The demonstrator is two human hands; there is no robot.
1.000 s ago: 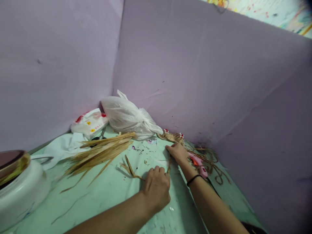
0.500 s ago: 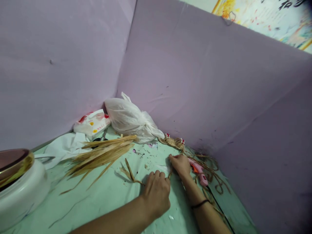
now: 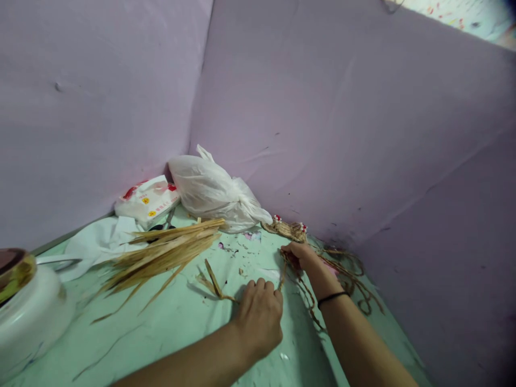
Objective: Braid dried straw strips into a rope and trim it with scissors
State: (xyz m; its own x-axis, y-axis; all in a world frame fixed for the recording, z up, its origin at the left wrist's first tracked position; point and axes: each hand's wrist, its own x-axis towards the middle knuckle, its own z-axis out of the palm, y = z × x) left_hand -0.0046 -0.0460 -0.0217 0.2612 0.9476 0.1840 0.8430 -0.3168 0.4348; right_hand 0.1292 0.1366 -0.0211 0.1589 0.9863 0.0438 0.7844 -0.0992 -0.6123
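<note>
My left hand (image 3: pixel 260 317) is closed around a twisted cord of dried plant fibre, pressed near the table. Loose split strips (image 3: pixel 215 282) stick out from the cord on that hand's left. A short stretch of cord (image 3: pixel 282 273) runs up to my right hand (image 3: pixel 299 256), whose fingers are pinched on it. Below the right hand, a brown cord (image 3: pixel 311 303) trails across the table. Past the fingertips lies a braided piece (image 3: pixel 288 231) with red and white beads. A pink tool (image 3: pixel 332 269) is mostly hidden behind my right forearm.
A bundle of dried strips (image 3: pixel 161 260) lies left on the green-covered table (image 3: pixel 161 344). Behind it are scissors (image 3: pixel 163 227), a tissue pack (image 3: pixel 149 201) and a tied white plastic bag (image 3: pixel 213 188). A white pot (image 3: pixel 34 322) stands far left; cord loops (image 3: pixel 358 282) lie right.
My right hand has moved a little away from the left, and the brown cord now trails left of its wrist. My right forearm now covers most of the pink tool. The left hand stays put.
</note>
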